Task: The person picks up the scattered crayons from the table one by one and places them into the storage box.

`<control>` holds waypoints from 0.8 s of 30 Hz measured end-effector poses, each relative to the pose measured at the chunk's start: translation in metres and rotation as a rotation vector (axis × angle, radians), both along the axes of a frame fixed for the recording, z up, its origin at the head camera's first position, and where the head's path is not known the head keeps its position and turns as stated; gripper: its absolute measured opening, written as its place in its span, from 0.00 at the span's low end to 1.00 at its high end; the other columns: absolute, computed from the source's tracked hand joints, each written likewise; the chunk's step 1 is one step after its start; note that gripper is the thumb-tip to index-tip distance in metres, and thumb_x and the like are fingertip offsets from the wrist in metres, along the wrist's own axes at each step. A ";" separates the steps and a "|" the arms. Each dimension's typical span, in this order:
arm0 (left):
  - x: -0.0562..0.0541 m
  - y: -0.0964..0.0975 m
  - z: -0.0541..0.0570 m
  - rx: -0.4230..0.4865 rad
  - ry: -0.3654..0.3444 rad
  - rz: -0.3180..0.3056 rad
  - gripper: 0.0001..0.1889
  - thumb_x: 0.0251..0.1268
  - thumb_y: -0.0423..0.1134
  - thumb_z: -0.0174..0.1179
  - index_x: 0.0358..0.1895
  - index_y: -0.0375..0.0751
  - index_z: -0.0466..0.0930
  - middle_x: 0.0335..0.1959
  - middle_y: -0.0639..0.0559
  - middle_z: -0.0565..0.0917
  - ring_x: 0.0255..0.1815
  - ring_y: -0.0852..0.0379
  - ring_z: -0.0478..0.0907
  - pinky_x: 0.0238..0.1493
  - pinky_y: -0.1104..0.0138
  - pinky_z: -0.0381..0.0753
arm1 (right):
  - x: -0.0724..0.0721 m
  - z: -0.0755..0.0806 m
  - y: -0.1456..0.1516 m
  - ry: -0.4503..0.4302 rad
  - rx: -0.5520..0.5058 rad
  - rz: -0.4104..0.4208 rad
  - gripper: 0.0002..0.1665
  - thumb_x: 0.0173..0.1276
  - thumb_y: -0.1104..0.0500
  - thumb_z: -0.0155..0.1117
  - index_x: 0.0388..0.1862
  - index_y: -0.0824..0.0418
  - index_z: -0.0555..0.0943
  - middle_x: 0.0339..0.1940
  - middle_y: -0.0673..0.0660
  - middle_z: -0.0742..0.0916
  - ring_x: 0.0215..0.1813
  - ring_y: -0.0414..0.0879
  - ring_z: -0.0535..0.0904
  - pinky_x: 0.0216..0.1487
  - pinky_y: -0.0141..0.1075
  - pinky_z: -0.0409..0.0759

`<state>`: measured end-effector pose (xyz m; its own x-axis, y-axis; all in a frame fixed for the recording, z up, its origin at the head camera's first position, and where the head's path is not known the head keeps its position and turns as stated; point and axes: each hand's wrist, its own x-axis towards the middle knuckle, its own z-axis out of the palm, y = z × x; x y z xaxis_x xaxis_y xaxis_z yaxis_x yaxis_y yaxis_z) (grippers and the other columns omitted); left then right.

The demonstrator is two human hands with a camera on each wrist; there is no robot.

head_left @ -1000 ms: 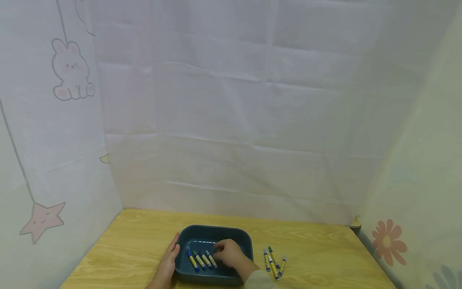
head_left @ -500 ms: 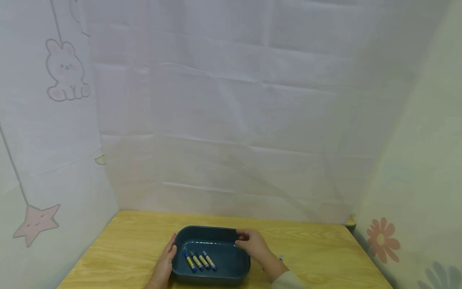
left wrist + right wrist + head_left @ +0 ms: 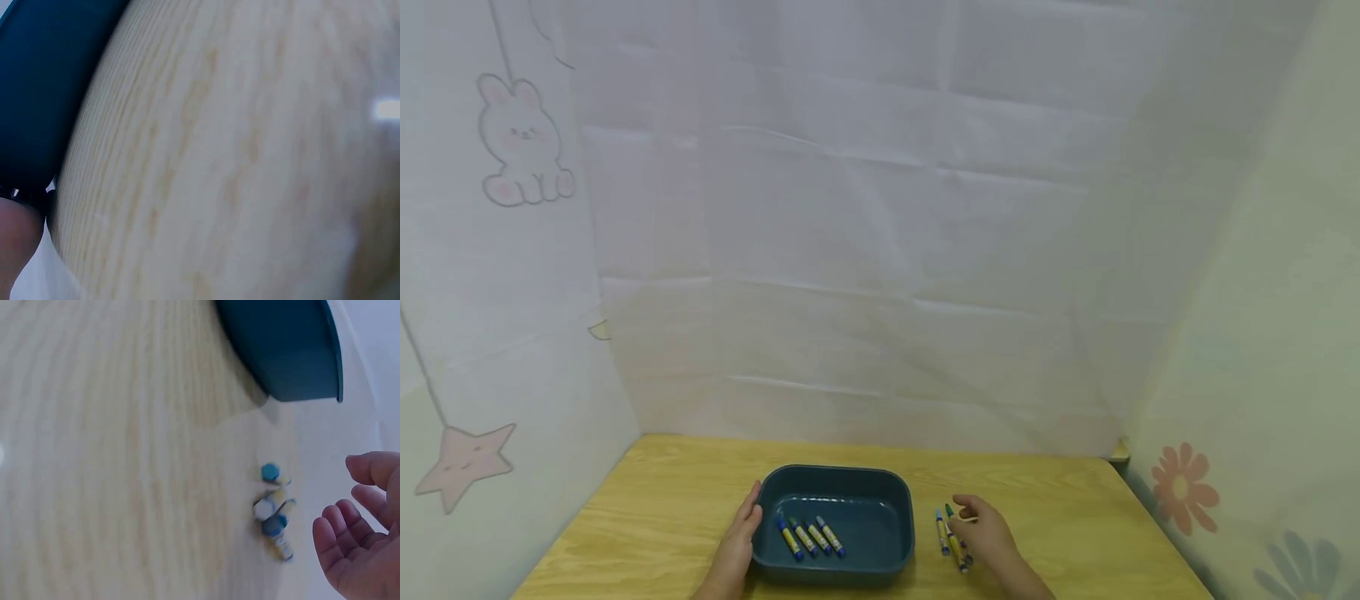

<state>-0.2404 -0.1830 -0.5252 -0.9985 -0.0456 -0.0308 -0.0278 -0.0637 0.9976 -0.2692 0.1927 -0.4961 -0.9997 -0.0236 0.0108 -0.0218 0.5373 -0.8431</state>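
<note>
A dark teal rectangular tray (image 3: pixel 835 575) sits on the table, with several yellow-and-blue crayons (image 3: pixel 810 536) lying side by side in its left half. My left hand (image 3: pixel 733 540) rests along the tray's outer left wall, fingers extended. Only a fingertip (image 3: pixel 17 234) of it shows in the left wrist view, beside the tray wall (image 3: pixel 56 81). To the right of the tray, my right hand (image 3: pixel 988 536) hovers over a loose group of crayons (image 3: pixel 942 533), partly covering them. Spread, gently bent fingers show in the right wrist view, apart from the blurred crayons (image 3: pixel 273 512).
The wood-grain table (image 3: pixel 700 467) reaches back to a pale hanging sheet (image 3: pixel 880 292). Patterned cloth sides stand at left and right, one with a bunny drawing (image 3: pixel 523 142), the other with a red flower (image 3: pixel 1183 490).
My right hand has moved from inside the tray, over its right rim, to the loose crayons. My left hand stays at the tray's left wall. The head view has shifted slightly.
</note>
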 end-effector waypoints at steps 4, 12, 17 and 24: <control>-0.001 -0.002 0.000 -0.004 -0.011 -0.001 0.31 0.82 0.45 0.34 0.79 0.37 0.38 0.80 0.35 0.34 0.78 0.31 0.24 0.75 0.37 0.28 | 0.005 -0.006 0.009 -0.012 0.032 -0.037 0.31 0.61 0.63 0.67 0.61 0.74 0.73 0.45 0.66 0.80 0.44 0.51 0.79 0.38 0.40 0.83; -0.001 -0.005 0.000 0.002 -0.002 -0.026 0.31 0.82 0.44 0.33 0.79 0.36 0.36 0.80 0.36 0.32 0.78 0.32 0.22 0.76 0.38 0.27 | 0.012 -0.016 0.017 -0.094 0.160 -0.154 0.36 0.60 0.56 0.70 0.59 0.78 0.71 0.45 0.72 0.82 0.45 0.62 0.80 0.42 0.49 0.82; -0.001 -0.004 0.001 -0.009 -0.014 -0.025 0.31 0.82 0.45 0.33 0.79 0.37 0.35 0.80 0.36 0.31 0.78 0.32 0.22 0.75 0.37 0.27 | 0.010 -0.023 0.018 -0.129 0.221 -0.179 0.39 0.58 0.51 0.71 0.58 0.79 0.72 0.48 0.76 0.82 0.47 0.67 0.80 0.46 0.55 0.82; -0.001 -0.003 0.001 -0.006 -0.027 -0.025 0.31 0.82 0.46 0.33 0.79 0.37 0.36 0.80 0.36 0.31 0.78 0.31 0.23 0.75 0.37 0.27 | 0.011 -0.024 0.018 -0.137 0.244 -0.174 0.37 0.57 0.56 0.70 0.57 0.81 0.72 0.55 0.78 0.80 0.55 0.73 0.77 0.52 0.60 0.79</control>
<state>-0.2415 -0.1857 -0.5245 -0.9981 -0.0209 -0.0578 -0.0565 -0.0568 0.9968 -0.2582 0.2107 -0.5205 -0.9807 0.1620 -0.1094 0.1928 0.7093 -0.6781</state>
